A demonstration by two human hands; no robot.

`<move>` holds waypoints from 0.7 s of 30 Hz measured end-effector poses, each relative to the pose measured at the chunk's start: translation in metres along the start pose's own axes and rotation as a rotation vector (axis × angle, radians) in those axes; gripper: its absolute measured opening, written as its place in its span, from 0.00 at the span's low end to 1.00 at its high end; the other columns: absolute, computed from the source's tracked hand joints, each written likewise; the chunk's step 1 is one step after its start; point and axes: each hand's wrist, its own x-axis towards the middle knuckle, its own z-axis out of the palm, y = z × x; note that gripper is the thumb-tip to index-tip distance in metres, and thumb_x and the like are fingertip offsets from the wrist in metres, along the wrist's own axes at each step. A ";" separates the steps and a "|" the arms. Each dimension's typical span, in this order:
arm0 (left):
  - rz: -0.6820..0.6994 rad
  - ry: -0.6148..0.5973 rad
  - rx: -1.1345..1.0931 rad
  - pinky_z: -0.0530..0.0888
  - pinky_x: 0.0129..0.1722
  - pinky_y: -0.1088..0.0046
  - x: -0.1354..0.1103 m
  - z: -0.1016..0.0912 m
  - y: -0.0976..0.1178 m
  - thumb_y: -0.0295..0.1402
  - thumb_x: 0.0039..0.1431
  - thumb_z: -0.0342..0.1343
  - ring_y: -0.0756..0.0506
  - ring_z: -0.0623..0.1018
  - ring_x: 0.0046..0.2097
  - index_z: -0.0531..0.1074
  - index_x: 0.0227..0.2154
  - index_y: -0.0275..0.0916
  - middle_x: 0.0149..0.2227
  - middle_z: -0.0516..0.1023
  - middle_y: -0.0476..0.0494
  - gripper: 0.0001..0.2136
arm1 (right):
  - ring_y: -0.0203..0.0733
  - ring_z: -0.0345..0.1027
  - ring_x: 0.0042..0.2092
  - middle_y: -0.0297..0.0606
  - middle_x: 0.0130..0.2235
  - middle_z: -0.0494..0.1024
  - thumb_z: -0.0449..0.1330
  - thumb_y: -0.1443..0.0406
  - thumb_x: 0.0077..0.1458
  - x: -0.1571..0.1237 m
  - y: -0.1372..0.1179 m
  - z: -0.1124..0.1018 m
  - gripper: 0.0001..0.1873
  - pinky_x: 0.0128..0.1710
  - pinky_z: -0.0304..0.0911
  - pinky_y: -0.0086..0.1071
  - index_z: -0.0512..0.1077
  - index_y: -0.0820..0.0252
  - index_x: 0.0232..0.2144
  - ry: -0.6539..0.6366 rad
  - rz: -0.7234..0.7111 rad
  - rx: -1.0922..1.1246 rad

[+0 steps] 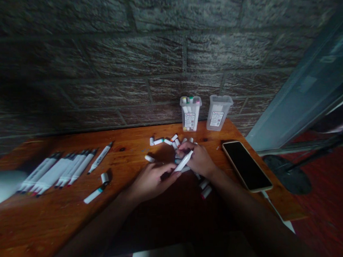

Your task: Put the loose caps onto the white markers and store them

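A white marker (183, 162) is pinched between the thumb and fingers of my left hand (152, 179), slanting up to the right. Its upper end meets my right hand (200, 157), whose fingers are curled over the loose marker caps (175, 141); what they grip is hidden. One cap with a yellowish end (149, 158) lies just beyond my left hand. Several more caps (205, 190) lie in shadow below my right wrist. Further left are a loose cap (104, 178) and a white piece with a teal band (93, 196).
A row of uncapped markers (58, 171) lies at the left, with a single marker (100, 158) beside it. By the brick wall stand a clear box with markers (190, 114) and another clear box (219, 112). A phone (247, 166) with a cable lies right.
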 end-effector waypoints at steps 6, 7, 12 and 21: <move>0.002 -0.010 -0.010 0.67 0.29 0.79 0.000 -0.002 0.000 0.39 0.66 0.51 0.51 0.75 0.32 0.76 0.40 0.41 0.31 0.79 0.51 0.10 | 0.39 0.76 0.35 0.33 0.34 0.82 0.60 0.65 0.56 0.000 -0.004 -0.003 0.03 0.38 0.66 0.32 0.75 0.54 0.33 -0.015 0.005 -0.022; 0.004 -0.013 -0.005 0.67 0.29 0.79 0.001 -0.002 0.000 0.39 0.66 0.51 0.51 0.75 0.32 0.76 0.40 0.41 0.32 0.79 0.51 0.11 | 0.39 0.75 0.35 0.33 0.34 0.82 0.60 0.65 0.56 0.000 -0.003 -0.003 0.03 0.38 0.66 0.31 0.75 0.54 0.33 -0.020 -0.001 -0.018; 0.035 -0.017 0.051 0.69 0.32 0.78 0.001 -0.003 0.000 0.41 0.66 0.51 0.49 0.77 0.33 0.76 0.41 0.41 0.34 0.80 0.50 0.12 | 0.37 0.74 0.34 0.32 0.33 0.81 0.61 0.65 0.56 0.001 -0.002 -0.003 0.02 0.36 0.64 0.30 0.74 0.55 0.32 -0.024 0.011 -0.021; 0.073 -0.105 0.181 0.70 0.35 0.72 -0.002 -0.012 0.006 0.46 0.66 0.50 0.45 0.78 0.35 0.76 0.42 0.40 0.35 0.81 0.45 0.16 | 0.35 0.69 0.34 0.32 0.31 0.77 0.60 0.65 0.58 0.001 -0.002 -0.007 0.04 0.37 0.60 0.30 0.73 0.60 0.32 -0.133 -0.045 -0.041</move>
